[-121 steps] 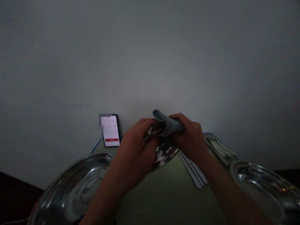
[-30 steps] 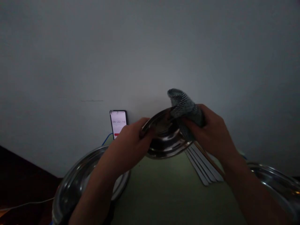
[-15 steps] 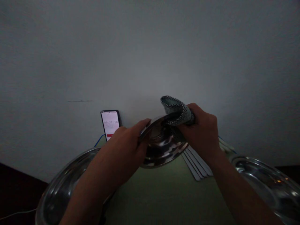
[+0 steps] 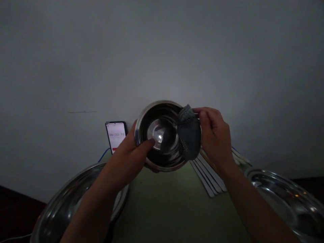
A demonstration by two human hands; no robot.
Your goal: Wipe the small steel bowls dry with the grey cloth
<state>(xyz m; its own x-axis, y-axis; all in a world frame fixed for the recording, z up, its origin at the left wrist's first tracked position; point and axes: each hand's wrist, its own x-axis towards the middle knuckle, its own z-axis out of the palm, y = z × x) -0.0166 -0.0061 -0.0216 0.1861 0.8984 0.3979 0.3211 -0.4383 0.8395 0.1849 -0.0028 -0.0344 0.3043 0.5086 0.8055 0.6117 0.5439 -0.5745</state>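
Note:
A shiny metal bowl [image 4: 162, 158] is held up over the table, its inside facing me. My left hand [image 4: 134, 145] grips its left side, the thumb over the rim and the other fingers behind. A dark grey cloth [image 4: 189, 138] with a checked edge hangs over the bowl's right rim. My right hand [image 4: 215, 131] pinches this cloth at its upper right side, close to the rim.
A large metal basin [image 4: 58, 206] stands at the lower left, another basin [image 4: 286, 202] at the lower right. A phone [image 4: 115, 135] showing a timer leans on the wall. Several flat metal strips [image 4: 210, 179] lie on the green table [image 4: 157, 209], right of the middle.
The bowl has turned from tilted, nearly edge-on, to showing its inside to me. Its cloth, bunched in my right hand before, now drapes over the right rim.

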